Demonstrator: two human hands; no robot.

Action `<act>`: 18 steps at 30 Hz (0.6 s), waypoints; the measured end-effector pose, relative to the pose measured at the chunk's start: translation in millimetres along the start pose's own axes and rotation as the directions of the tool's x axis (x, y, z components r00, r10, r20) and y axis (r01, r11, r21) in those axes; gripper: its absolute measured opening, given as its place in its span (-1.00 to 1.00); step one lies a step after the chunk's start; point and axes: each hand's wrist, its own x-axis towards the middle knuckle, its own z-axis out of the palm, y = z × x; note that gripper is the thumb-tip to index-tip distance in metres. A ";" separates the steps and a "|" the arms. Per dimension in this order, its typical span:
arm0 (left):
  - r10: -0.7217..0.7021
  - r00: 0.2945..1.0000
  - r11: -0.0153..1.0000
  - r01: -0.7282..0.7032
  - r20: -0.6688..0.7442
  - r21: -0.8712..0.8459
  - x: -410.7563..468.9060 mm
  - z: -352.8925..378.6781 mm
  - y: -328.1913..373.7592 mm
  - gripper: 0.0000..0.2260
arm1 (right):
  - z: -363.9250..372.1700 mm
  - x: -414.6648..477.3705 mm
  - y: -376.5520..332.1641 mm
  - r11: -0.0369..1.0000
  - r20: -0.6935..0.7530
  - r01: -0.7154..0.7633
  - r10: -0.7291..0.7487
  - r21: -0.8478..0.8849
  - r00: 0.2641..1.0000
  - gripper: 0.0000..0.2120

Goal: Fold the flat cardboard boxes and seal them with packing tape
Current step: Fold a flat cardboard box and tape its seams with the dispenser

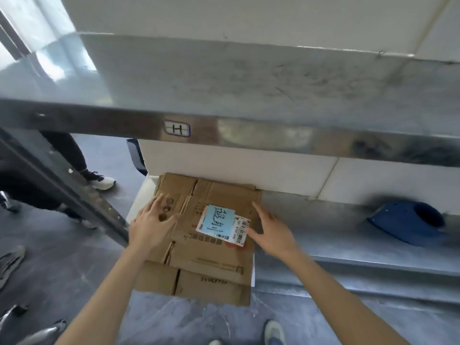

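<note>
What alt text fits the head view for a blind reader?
The left hand lies flat on a stack of flat cardboard boxes topped by a blue label; the right hand is open at its right edge.

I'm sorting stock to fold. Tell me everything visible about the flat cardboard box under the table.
The flat cardboard box is brown corrugated board, worn and creased, with flap slits at near and far ends and faded print. A blue handwritten label and a white barcode sticker sit near its middle. It lies flat on a low shelf, near edge seemingly overhanging. The left hand rests on its left part; the right hand touches its right side.
</note>
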 end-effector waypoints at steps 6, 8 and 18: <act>-0.003 0.995 0.998 0.008 0.098 -0.054 10.8 1.4 -13.5 -0.24 | 14.5 -4.8 -19.9 0.995 -0.006 -0.100 0.100 0.026 0.995 -0.25; -0.014 0.995 0.999 0.019 0.100 -0.047 12.7 2.6 -13.4 -0.21 | 16.5 -3.5 -22.4 0.992 -0.015 -0.116 0.117 0.045 0.993 -0.23; -0.103 0.990 0.995 0.104 0.099 0.003 13.3 6.2 -8.9 -0.11 | 20.8 -3.4 -28.2 0.979 -0.014 -0.115 0.119 0.168 0.993 -0.19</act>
